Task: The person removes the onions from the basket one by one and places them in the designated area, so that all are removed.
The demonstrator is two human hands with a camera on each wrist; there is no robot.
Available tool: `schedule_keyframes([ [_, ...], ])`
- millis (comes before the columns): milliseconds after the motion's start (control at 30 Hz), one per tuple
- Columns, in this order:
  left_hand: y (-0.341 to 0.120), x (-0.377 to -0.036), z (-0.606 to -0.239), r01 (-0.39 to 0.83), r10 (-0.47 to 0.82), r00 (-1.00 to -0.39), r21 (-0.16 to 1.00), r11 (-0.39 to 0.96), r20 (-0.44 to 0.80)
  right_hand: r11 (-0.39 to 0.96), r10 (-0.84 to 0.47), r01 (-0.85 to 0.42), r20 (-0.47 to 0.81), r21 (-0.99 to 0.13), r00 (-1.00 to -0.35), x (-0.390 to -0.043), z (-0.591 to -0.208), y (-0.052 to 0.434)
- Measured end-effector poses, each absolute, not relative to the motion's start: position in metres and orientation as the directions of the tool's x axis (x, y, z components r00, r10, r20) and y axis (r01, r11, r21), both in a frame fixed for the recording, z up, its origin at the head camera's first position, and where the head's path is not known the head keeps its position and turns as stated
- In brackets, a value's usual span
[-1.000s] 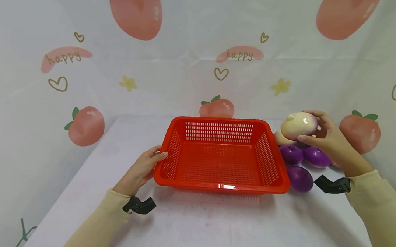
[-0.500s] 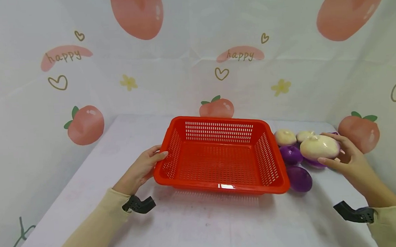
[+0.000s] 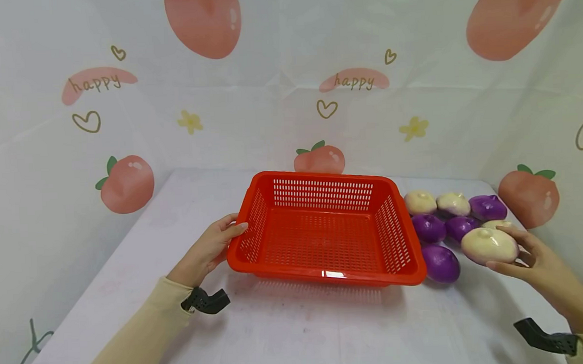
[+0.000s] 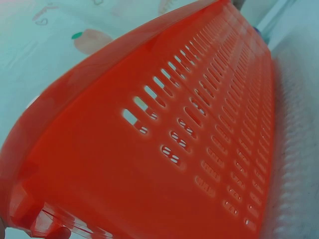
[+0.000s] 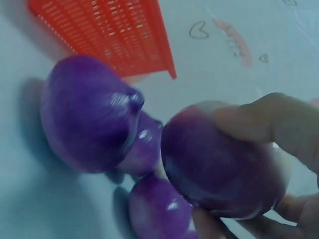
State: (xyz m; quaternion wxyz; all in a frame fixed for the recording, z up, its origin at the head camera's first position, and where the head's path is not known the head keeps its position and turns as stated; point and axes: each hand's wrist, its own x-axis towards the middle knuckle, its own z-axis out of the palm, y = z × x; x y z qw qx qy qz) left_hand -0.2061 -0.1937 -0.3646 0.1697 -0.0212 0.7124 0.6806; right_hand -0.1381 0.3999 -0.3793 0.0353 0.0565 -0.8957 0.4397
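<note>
My left hand (image 3: 208, 248) grips the left rim of a red slotted plastic basket (image 3: 285, 273), its thumb over the edge. The basket is tipped slightly toward me, and bare mesh shows inside. In the left wrist view the outer side of the basket fills most of the picture. On the right, my right hand (image 3: 544, 263) holds a glossy onion (image 3: 488, 245), whitish on top and purple below, between thumb and fingers. The right wrist view shows its purple underside, with a purple onion (image 5: 89, 114) beside it.
Several more onions lie right of the basket: a purple one (image 3: 440, 264) nearest me, other purple ones behind it, and whitish ones (image 3: 420, 203) at the back. A white cloth backdrop with printed fruit stands behind the white table (image 3: 288, 334).
My right hand has carried the whitish onion to the right and toward me, uncovering the onions at the back. My left hand and the basket have stayed in place.
</note>
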Motion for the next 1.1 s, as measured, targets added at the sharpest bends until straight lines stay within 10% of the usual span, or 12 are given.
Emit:
schedule_keyframes([
  [1100, -0.194, -0.205, -0.365, -0.263, 0.202, -0.942, 0.964, 0.043, -0.266, 0.655, 0.016, 0.124, -0.151, -0.745, -0.988, -0.139, -0.419, 0.418],
])
